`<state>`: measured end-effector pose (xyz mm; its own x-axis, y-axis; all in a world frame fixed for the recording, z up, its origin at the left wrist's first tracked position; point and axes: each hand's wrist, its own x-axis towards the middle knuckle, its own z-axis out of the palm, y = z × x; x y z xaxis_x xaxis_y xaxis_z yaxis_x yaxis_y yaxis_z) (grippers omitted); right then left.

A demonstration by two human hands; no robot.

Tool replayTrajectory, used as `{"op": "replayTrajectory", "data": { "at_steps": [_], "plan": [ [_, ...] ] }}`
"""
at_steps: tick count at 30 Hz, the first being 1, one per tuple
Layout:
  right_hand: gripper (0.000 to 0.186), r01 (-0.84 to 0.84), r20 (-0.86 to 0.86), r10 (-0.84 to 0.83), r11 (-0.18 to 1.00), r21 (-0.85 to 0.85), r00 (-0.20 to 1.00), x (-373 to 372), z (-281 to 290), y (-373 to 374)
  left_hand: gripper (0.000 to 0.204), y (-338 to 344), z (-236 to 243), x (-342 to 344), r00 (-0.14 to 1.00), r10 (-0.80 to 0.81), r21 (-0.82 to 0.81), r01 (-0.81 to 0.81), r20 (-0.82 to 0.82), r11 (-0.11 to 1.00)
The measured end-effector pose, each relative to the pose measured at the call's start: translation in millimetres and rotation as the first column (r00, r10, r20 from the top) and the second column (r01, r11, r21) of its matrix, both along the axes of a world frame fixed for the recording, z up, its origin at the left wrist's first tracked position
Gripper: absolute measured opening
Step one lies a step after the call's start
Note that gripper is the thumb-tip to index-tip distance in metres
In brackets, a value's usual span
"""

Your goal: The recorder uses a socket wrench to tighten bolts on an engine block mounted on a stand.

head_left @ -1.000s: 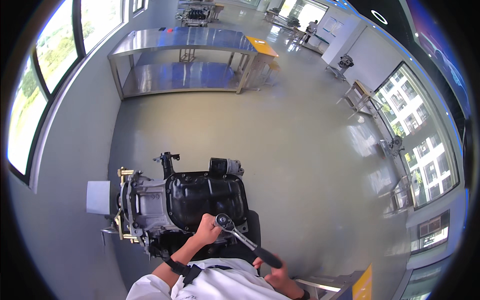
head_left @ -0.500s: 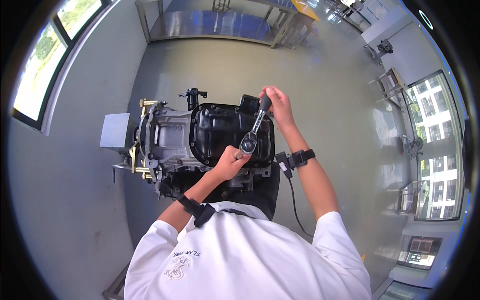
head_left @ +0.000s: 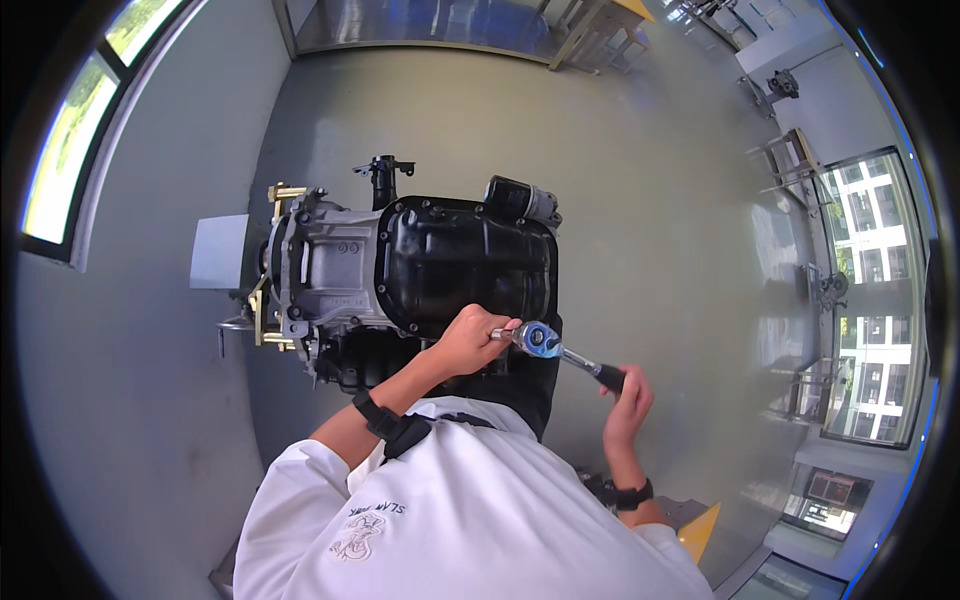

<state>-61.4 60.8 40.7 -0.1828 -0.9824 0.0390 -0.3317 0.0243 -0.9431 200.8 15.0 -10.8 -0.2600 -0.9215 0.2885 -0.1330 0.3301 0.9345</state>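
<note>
My left hand [head_left: 470,340] is closed around the short metal socket piece [head_left: 500,333] at the head of a chrome ratchet wrench [head_left: 538,339]. My right hand [head_left: 628,405] grips the black handle end of the ratchet, out to the right and lower. Behind my left hand is an engine on a stand, its ribbed black pan [head_left: 465,262] facing up and bolted round the rim, with a silver casting [head_left: 335,265] to its left. A black-and-silver cylindrical part [head_left: 515,197] sticks up at the pan's upper right.
A grey box [head_left: 218,250] and brass-coloured brackets [head_left: 258,315] are at the stand's left, near the wall. A steel bench [head_left: 420,45] is ahead. Engine parts [head_left: 782,85] stand along the right side. A yellow-topped surface [head_left: 700,530] is at my lower right.
Since half a second ago, my right hand has swung down and rightward with the ratchet handle, from above the pan to beside the engine. My left hand has moved slightly right with the ratchet head.
</note>
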Motion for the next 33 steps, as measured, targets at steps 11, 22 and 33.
{"op": "replayTrajectory", "data": {
  "at_steps": [11, 22, 33],
  "plan": [
    [0.045, -0.139, 0.002, 0.139, 0.990, 0.029, 0.990, -6, 9, 7, 0.009, -10, -6, -3, 0.998, -0.007, 0.020, 0.009, -0.065, 1.000],
    [0.028, -0.775, 0.171, 0.765, 0.632, -0.012, 0.621, 199, 14, -230, 0.033, 1, -21, 3, 0.990, 0.019, 0.175, 0.006, -0.138, 0.984],
    [0.023, -0.937, -0.016, 0.938, -0.347, -0.039, -0.346, 307, 66, -117, 0.015, 8, -71, 6, 0.931, 0.125, -0.263, -0.033, 0.344, 0.964]
  ]
}}
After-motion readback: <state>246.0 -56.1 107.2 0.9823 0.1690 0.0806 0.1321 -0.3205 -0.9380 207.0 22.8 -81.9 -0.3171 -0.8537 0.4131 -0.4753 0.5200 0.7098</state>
